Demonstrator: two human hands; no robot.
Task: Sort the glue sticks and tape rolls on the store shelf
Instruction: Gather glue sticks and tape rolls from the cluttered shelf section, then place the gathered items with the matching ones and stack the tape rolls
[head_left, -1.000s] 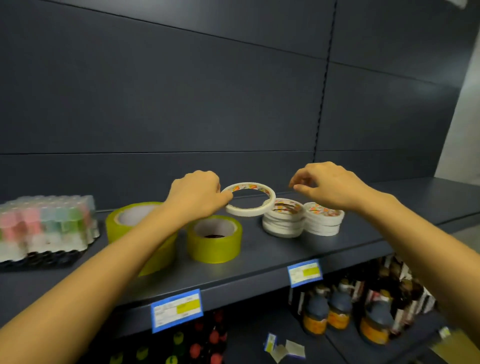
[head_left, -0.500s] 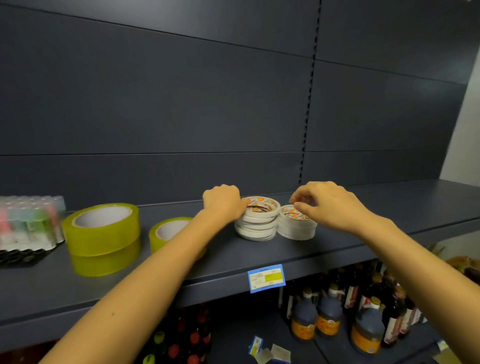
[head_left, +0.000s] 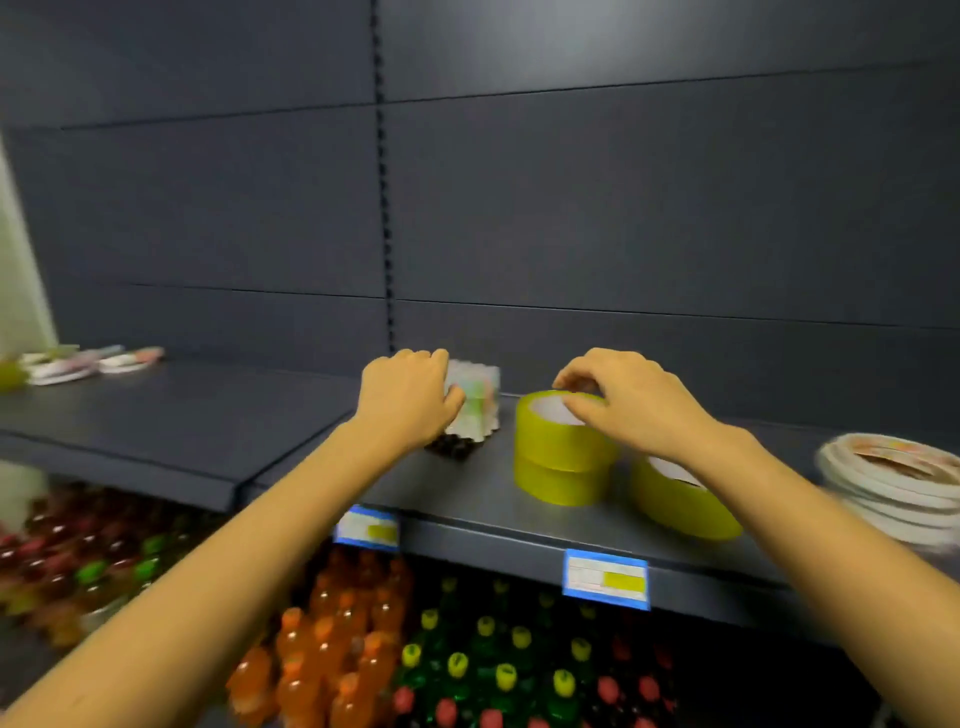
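Note:
A shrink-wrapped pack of glue sticks (head_left: 477, 402) with pastel caps stands on the dark shelf (head_left: 208, 431). My left hand (head_left: 408, 400) is curled against its left side and grips it. To its right, two yellow tape rolls (head_left: 561, 457) are stacked. My right hand (head_left: 623, 400) pinches the far rim of the top one, thumb inside the core. A third yellow roll (head_left: 680, 501) lies partly under my right forearm. A blurred stack of white tape rolls (head_left: 893, 486) sits at the far right.
More small stationery items (head_left: 88, 361) lie at the shelf's far left, too blurred to identify. Blue price tags (head_left: 605, 578) hang on the shelf's front edge. Below are rows of orange, green and red drink bottles (head_left: 337, 660). The back panel is bare.
The view has swung left along the shelf. My left hand left the white tape rolls and now grips the glue stick pack; my right hand moved onto the stacked yellow rolls.

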